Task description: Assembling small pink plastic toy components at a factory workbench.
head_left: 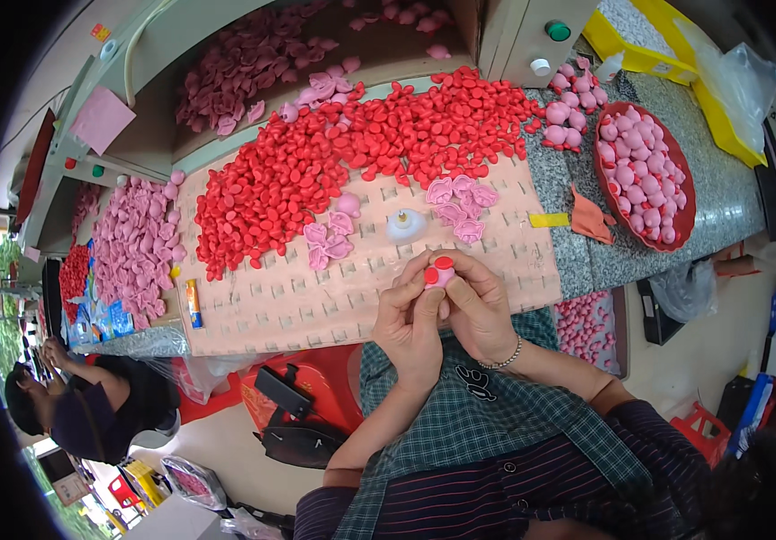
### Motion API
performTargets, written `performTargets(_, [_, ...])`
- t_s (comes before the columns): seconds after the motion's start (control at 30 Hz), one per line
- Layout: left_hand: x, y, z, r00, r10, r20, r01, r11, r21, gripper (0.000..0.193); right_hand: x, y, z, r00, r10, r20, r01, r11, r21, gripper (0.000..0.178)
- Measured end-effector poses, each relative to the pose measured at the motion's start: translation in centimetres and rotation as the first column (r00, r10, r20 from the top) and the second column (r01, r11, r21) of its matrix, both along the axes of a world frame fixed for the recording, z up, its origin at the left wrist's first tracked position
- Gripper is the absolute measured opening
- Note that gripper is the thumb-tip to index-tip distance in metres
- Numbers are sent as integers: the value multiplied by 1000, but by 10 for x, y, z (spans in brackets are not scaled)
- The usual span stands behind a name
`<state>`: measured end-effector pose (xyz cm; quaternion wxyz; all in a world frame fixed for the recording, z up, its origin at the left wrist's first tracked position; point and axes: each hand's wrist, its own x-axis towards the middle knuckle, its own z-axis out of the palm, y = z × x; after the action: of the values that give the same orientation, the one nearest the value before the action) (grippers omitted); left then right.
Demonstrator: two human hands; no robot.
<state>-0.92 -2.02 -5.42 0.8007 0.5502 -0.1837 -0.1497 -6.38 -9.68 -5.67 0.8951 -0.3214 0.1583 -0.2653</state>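
Observation:
Both hands meet over the front edge of the work mat. My left hand point(409, 331) and my right hand point(481, 313) pinch a small pink rubbery toy piece point(440, 276) between thumbs and fingers. Two red oval parts point(443, 263) show on its top; part of the piece is hidden by the fingers. Just beyond the hands stands a white dome-shaped holder point(404, 229) with a brass tip. Pink petal-like pieces point(465, 202) lie to its right, more pink pieces point(327, 245) to its left, and a pink ball point(348, 204) beside those.
A wide heap of red ovals point(280, 198) spans the far mat point(271, 328). A pile of pink pieces point(136, 238) lies left, near a glue stick point(194, 304). At right are an orange cloth point(591, 216) and a red basin point(690, 184) of pink balls. Another person point(104, 405) sits at left.

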Motion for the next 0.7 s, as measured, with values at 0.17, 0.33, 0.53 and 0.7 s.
performTargets(0.17, [-2, 0, -3, 998, 31, 45, -31, 1000, -4, 14, -3, -1, -6, 998, 12, 59, -7, 996, -88, 35])
performTargets(0.33, [-4, 1, -2, 997, 40, 72, -40, 999, 10, 17, -2, -1, -3, 999, 10, 51, -7, 997, -74, 38])
performTargets(0.53, [-4, -4, -2, 991, 77, 108, -78, 997, 5, 21, -3, -3, -3, 997, 41, 70, -38, 998, -45, 40])
performTargets(0.7, [-6, -4, 1, 992, 82, 98, -85, 996, 26, 22, -4, -6, -6, 991, 88, 100, -88, 996, -1, 41])
